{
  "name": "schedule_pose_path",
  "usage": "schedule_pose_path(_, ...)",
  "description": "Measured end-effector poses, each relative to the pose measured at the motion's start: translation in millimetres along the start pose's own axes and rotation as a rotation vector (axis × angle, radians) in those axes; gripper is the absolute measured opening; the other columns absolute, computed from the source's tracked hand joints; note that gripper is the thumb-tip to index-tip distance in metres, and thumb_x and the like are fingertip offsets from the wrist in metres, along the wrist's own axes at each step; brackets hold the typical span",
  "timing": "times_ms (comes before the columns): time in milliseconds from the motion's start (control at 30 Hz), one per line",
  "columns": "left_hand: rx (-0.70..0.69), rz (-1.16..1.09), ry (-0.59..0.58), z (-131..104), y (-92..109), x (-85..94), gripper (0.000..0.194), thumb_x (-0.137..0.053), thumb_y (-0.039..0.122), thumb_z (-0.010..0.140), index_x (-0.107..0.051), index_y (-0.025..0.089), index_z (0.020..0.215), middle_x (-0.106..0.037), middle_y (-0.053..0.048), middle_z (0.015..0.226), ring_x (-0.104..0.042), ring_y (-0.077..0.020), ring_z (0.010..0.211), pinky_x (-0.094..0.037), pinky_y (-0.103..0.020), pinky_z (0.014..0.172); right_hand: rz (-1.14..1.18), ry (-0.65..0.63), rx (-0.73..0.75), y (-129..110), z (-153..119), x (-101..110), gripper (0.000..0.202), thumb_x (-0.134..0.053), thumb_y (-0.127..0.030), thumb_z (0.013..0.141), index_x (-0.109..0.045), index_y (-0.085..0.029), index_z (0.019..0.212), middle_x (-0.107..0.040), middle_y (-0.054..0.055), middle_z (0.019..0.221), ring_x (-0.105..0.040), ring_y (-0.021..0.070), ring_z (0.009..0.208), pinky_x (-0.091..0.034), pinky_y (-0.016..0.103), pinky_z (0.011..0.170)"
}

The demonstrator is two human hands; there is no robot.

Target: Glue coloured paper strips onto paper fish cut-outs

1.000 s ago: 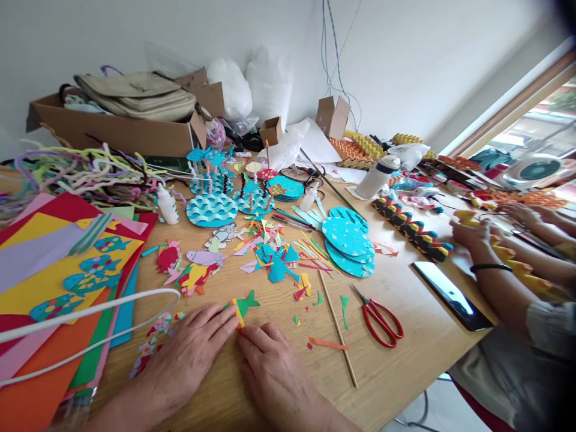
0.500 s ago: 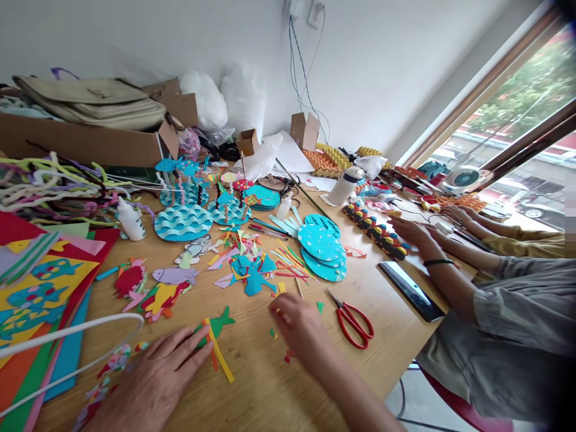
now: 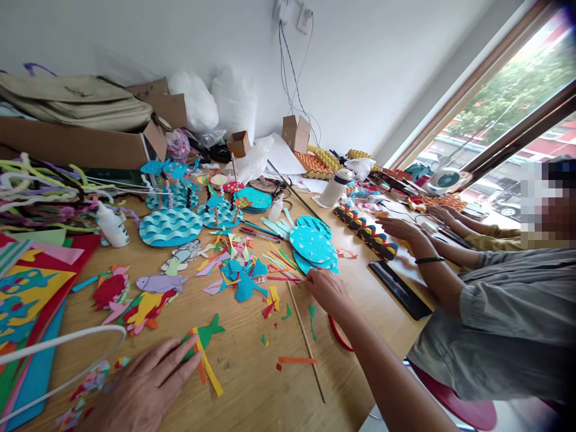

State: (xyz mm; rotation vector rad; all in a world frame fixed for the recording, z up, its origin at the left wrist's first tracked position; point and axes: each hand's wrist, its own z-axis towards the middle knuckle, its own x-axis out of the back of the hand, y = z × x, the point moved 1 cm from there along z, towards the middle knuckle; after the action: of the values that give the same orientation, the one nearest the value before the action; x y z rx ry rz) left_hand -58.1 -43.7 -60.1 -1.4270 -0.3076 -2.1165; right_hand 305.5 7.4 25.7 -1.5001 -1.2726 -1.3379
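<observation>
At the lower left my left hand (image 3: 148,378) lies flat with its fingers spread, pressing on a green paper fish (image 3: 209,332). A yellow strip (image 3: 210,372) and a short orange strip cross the fish beside my fingertips. My right hand (image 3: 326,288) reaches forward to the near edge of the blue paper ovals (image 3: 315,243); its fingertips are bent down and what they touch is hidden. Under my right forearm, red-handled scissors (image 3: 338,336) are mostly covered. A thin wooden stick (image 3: 306,342) lies between my hands, with an orange strip (image 3: 297,360) across it.
Paper fish (image 3: 159,283) and scraps lie beyond my left hand. Glue bottles (image 3: 112,225), wavy blue discs (image 3: 170,227) and a white bottle (image 3: 335,187) stand farther back. A phone (image 3: 399,290) and a co-worker's arms (image 3: 418,240) are at the right.
My right hand has moved forward and right, over the scissors. The stick and an orange strip now show on the table. My left hand stays on the fish; the whole view has shifted slightly.
</observation>
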Motion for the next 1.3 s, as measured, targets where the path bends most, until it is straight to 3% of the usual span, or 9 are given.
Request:
schedule_pose_path(200,0.014,0.007,-0.018,-4,-1,-6.0,0.075,-0.037,0.001,0.067,-0.029,0.033,0.134,-0.053,0.007,0.123,-0.051,-0.0192,0.104,-0.041,-0.030,0.084,-0.015,-0.031,-0.020,-2,4,0,0.023,-0.044,-0.020,0.077,-0.067,-0.016,0.078,-0.066,0.013,0.085,-0.059,0.0211,0.072,-0.029,0.025,0.052)
schedule_pose_path(500,-0.004,0.030,0.001,0,-1,-2.3,0.071,-0.038,0.003,0.069,-0.029,0.030,0.135,-0.053,0.007,0.124,-0.051,-0.0190,0.102,-0.040,-0.029,0.083,0.112,0.066,0.029,9,5,-2,0.021,-0.041,-0.014,0.073,-0.062,-0.017,0.072,-0.065,0.006,0.075,-0.053,0.0151,0.066,-0.024,0.024,0.051)
schedule_pose_path(767,0.037,-0.091,0.036,-6,-2,-10.8,0.069,-0.036,0.002,0.072,-0.032,0.033,0.133,-0.055,0.006,0.122,-0.050,-0.0173,0.105,-0.039,-0.028,0.087,0.310,0.147,0.017,20,1,0,0.022,-0.046,-0.014,0.068,-0.064,-0.019,0.080,-0.063,0.002,0.068,-0.053,0.0144,0.064,-0.029,0.022,0.055)
schedule_pose_path(1033,0.012,-0.071,-0.029,-6,-5,-9.5,0.070,-0.040,0.004,0.068,-0.035,0.035,0.131,-0.052,0.007,0.125,-0.051,-0.0180,0.106,-0.038,-0.027,0.089,0.587,0.298,-0.103,27,-17,7,0.018,-0.045,-0.026,0.071,-0.061,-0.017,0.070,-0.058,0.002,0.062,-0.052,0.0163,0.062,-0.034,0.025,0.058)
schedule_pose_path(1167,0.021,-0.054,-0.034,2,-5,-0.5,0.068,-0.041,0.003,0.065,-0.043,0.036,0.126,-0.054,0.009,0.122,-0.053,-0.0170,0.101,-0.041,-0.025,0.083,0.801,0.228,-0.051,15,-30,7,0.020,-0.046,-0.033,0.071,-0.056,-0.016,0.068,-0.053,-0.001,0.058,-0.048,0.0128,0.055,-0.036,0.024,0.053)
schedule_pose_path(1300,0.017,-0.127,-0.064,13,-5,14.7,0.064,-0.042,0.006,0.065,-0.048,0.035,0.121,-0.056,0.008,0.121,-0.054,-0.0173,0.099,-0.042,-0.025,0.082,1.315,0.017,0.039,-8,-43,4,0.022,-0.056,-0.038,0.068,-0.053,-0.016,0.067,-0.047,-0.004,0.055,-0.041,0.0085,0.050,-0.033,0.021,0.050)
